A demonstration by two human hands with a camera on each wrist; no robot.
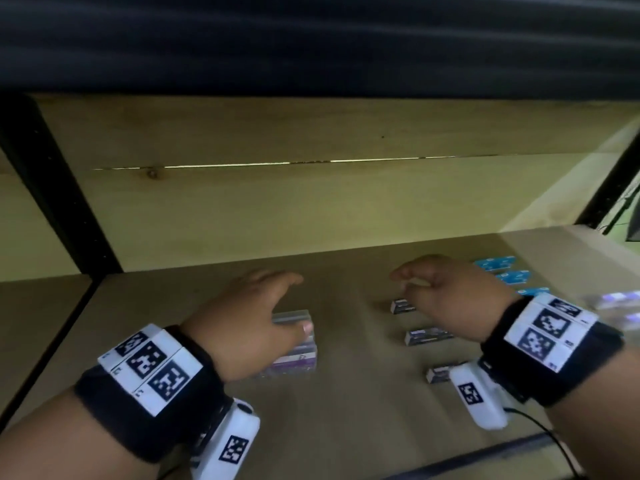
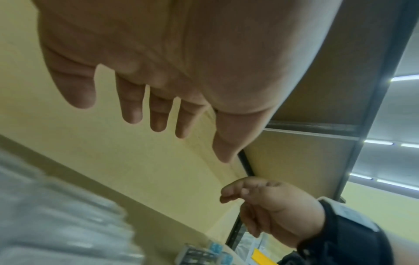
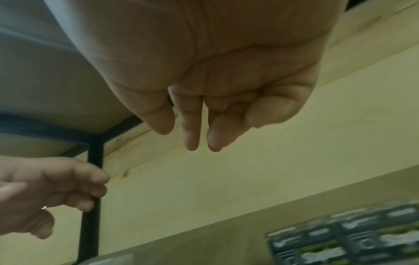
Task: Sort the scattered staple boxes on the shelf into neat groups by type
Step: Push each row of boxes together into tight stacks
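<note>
My left hand [image 1: 263, 306] hovers with fingers spread over a stack of purple-and-white staple boxes [image 1: 298, 355]; in the left wrist view its fingers [image 2: 158, 114] are straight and hold nothing. My right hand [image 1: 440, 289] hangs loosely curled and empty above a column of three dark-blue-and-white boxes [image 1: 426, 336], the nearest of them [image 1: 438, 374] by my wrist. The right wrist view shows its fingers [image 3: 192, 129] relaxed, with dark boxes [image 3: 351, 238] blurred below. Three light-blue boxes [image 1: 512, 276] lie in a row at the back right.
The brown shelf board [image 1: 346, 410] has a pale wooden back wall [image 1: 311, 209] and black metal posts [image 1: 59, 188] at the left. More blurred clear-wrapped boxes [image 1: 620, 301] sit at the far right. A cable [image 1: 554, 441] runs along the front edge.
</note>
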